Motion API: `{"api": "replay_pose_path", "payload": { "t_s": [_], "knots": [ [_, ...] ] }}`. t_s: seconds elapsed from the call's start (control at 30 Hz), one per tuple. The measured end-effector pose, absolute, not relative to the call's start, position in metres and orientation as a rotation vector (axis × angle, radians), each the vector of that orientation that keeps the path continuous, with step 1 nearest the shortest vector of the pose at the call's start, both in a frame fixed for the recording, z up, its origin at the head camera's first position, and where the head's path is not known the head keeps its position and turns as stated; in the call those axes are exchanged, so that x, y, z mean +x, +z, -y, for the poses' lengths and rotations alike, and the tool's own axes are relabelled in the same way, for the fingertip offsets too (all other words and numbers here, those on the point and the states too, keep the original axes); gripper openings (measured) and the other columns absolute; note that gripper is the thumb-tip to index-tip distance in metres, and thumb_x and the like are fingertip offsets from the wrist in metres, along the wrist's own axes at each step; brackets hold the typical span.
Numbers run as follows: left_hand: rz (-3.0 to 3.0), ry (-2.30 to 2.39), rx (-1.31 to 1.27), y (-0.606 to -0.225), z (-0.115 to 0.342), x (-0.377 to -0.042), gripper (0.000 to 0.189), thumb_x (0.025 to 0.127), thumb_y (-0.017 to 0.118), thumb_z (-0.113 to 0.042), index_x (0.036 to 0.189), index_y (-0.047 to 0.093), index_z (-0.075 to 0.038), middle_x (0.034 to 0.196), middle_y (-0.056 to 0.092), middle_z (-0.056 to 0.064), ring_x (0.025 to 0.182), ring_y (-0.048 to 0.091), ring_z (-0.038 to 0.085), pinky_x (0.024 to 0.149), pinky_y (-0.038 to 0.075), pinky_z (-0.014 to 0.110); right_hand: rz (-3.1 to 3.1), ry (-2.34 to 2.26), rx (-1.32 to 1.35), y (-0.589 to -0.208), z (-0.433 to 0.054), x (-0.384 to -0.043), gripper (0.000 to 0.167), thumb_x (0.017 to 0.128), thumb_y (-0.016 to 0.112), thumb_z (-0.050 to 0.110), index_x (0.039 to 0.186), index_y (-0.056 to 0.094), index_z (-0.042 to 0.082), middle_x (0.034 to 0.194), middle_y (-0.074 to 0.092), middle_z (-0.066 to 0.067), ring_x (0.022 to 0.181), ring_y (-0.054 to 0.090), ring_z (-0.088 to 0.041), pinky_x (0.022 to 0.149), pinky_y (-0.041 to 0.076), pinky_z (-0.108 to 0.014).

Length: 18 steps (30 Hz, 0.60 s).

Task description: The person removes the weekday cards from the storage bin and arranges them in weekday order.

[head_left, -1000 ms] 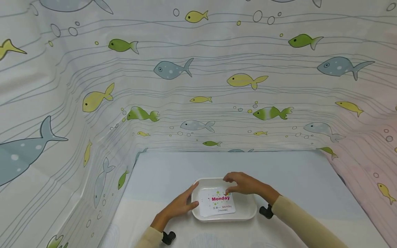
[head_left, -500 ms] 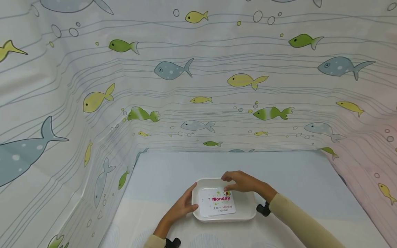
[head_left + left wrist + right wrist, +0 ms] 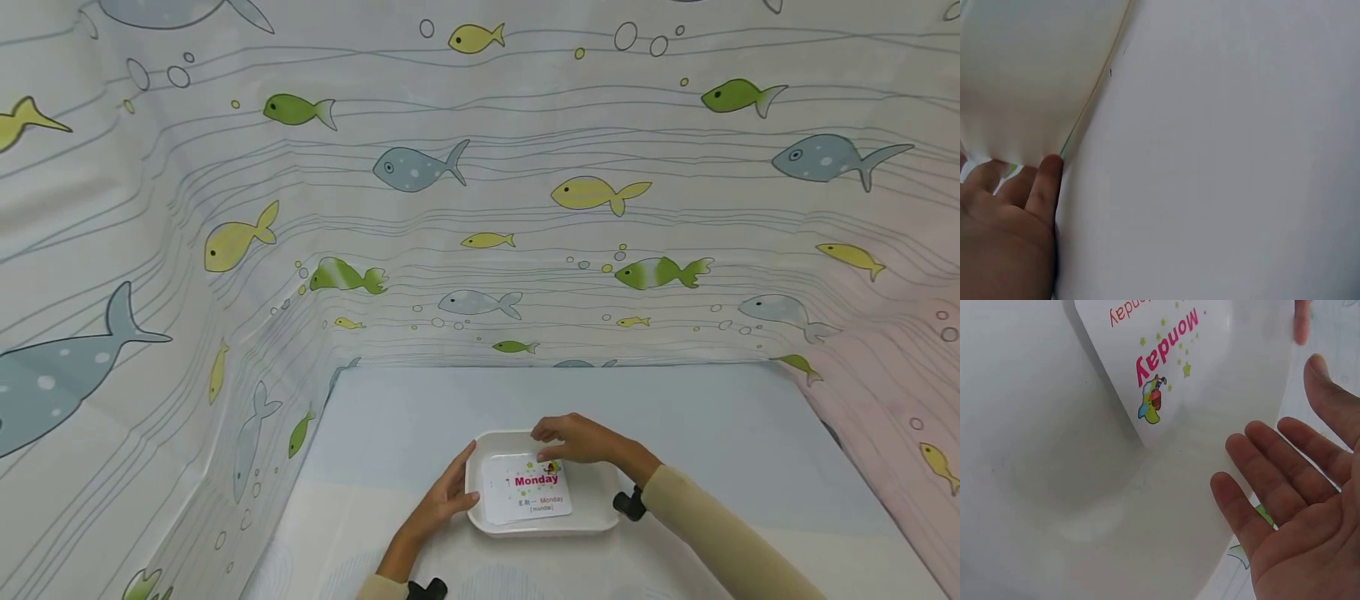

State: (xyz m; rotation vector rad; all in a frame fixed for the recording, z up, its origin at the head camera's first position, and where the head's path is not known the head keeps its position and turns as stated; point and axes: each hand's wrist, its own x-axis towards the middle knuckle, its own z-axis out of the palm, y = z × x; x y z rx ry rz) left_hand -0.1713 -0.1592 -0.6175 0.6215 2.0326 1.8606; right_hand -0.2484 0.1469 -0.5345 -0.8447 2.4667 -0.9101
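A white oblong tray [image 3: 592,508] stands on the table. Inside, on its left part, lies a white card printed "Monday" [image 3: 528,492], with a small cartoon figure; its left side seems to overlap another card. At the tray's left end my left hand [image 3: 437,502] holds the side, thumb over the rim and fingers along the outer wall. In the left wrist view, fingers [image 3: 1044,194] bend against the tray wall. Above the tray's far side hovers my right hand [image 3: 581,439], its relaxed fingers slightly bent and apart from the card, with nothing in them.
The table is covered with a pale blue and white cloth [image 3: 420,408]. Behind and on both sides rises a curtain-like sheet with printed fish [image 3: 525,133]. Each wrist carries a black camera, such as the right camera [image 3: 630,503].
My right hand has drifted slightly left over the tray, uncovering more of the card's cartoon figure. The left forearm has shifted a little right. The tray and card are almost unmoved.
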Motion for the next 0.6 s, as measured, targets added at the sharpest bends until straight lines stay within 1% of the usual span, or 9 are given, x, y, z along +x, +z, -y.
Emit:
{"api": "replay_pose_path", "payload": {
  "t_s": [0.07,0.13,0.2,0.27,0.33,0.47,0.5,0.53,0.6],
  "knots": [
    [-2.017,1.871,0.609,-0.619,0.159,-0.171,0.079,0.098,0.055,-0.007,0.162,0.010,-0.015,0.167,0.010,0.021,0.152,0.015,0.045,0.119,0.026,0.020,-2.466,-0.907,-0.823,-0.538,-0.146,-0.249,0.042,0.089,0.076,0.028,0.123,0.066,0.007,0.123,0.071,-0.011,0.114,0.068,-0.027,0.097,0.057,-0.047],
    [-2.011,1.874,0.596,-0.620,0.159,-0.171,0.079,0.098,0.056,-0.008,0.162,0.010,-0.016,0.167,0.011,0.020,0.152,0.017,0.044,0.118,0.026,0.019,-2.467,-0.898,-0.809,-0.542,-0.145,-0.249,0.041,0.089,0.076,0.028,0.122,0.067,0.008,0.122,0.071,-0.010,0.114,0.068,-0.027,0.096,0.057,-0.047],
    [-2.008,1.874,0.584,-0.619,0.158,-0.171,0.080,0.098,0.056,-0.009,0.162,0.010,-0.017,0.167,0.011,0.020,0.152,0.019,0.043,0.120,0.027,0.023,-2.462,-0.891,-0.789,-0.544,-0.144,-0.249,0.040,0.089,0.076,0.029,0.123,0.067,0.009,0.123,0.071,-0.009,0.114,0.068,-0.026,0.097,0.057,-0.047],
    [-2.003,1.877,0.580,-0.618,0.158,-0.170,0.079,0.098,0.056,-0.009,0.162,0.010,-0.017,0.167,0.012,0.020,0.151,0.021,0.043,0.122,0.027,0.030,-2.455,-0.894,-0.782,-0.545,-0.142,-0.248,0.040,0.089,0.076,0.028,0.123,0.068,0.009,0.124,0.071,-0.008,0.115,0.068,-0.026,0.097,0.057,-0.047],
    [-1.994,1.885,0.568,-0.618,0.158,-0.169,0.079,0.098,0.056,-0.009,0.162,0.010,-0.018,0.167,0.012,0.020,0.151,0.022,0.042,0.122,0.028,0.028,-2.450,-0.901,-0.784,-0.546,-0.141,-0.248,0.039,0.089,0.076,0.027,0.123,0.068,0.009,0.124,0.071,-0.008,0.116,0.068,-0.026,0.098,0.057,-0.047],
    [-1.975,1.906,0.553,-0.618,0.158,-0.169,0.078,0.098,0.054,-0.006,0.162,0.011,-0.019,0.167,0.012,0.019,0.152,0.019,0.042,0.118,0.028,0.016,-2.452,-0.912,-0.812,-0.549,-0.139,-0.248,0.038,0.090,0.075,0.027,0.122,0.068,0.009,0.123,0.071,-0.007,0.115,0.068,-0.025,0.097,0.057,-0.045],
    [-1.972,1.910,0.556,-0.618,0.158,-0.169,0.078,0.098,0.054,-0.006,0.162,0.011,-0.020,0.167,0.012,0.019,0.153,0.019,0.041,0.118,0.027,0.017,-2.453,-0.912,-0.813,-0.550,-0.139,-0.248,0.038,0.090,0.075,0.027,0.122,0.068,0.009,0.123,0.071,-0.007,0.115,0.068,-0.024,0.097,0.057,-0.045],
    [-1.974,1.909,0.554,-0.618,0.158,-0.169,0.078,0.098,0.054,-0.006,0.162,0.011,-0.020,0.167,0.012,0.018,0.153,0.019,0.041,0.120,0.027,0.020,-2.453,-0.914,-0.814,-0.551,-0.139,-0.248,0.038,0.090,0.075,0.027,0.122,0.068,0.009,0.123,0.072,-0.006,0.115,0.068,-0.024,0.097,0.057,-0.045],
    [-1.975,1.908,0.551,-0.618,0.158,-0.169,0.078,0.099,0.054,-0.006,0.162,0.011,-0.022,0.167,0.013,0.017,0.153,0.019,0.039,0.124,0.024,0.031,-2.452,-0.912,-0.812,-0.553,-0.138,-0.247,0.037,0.090,0.075,0.026,0.123,0.068,0.010,0.122,0.072,-0.005,0.115,0.068,-0.024,0.097,0.057,-0.045]
  ]
}}
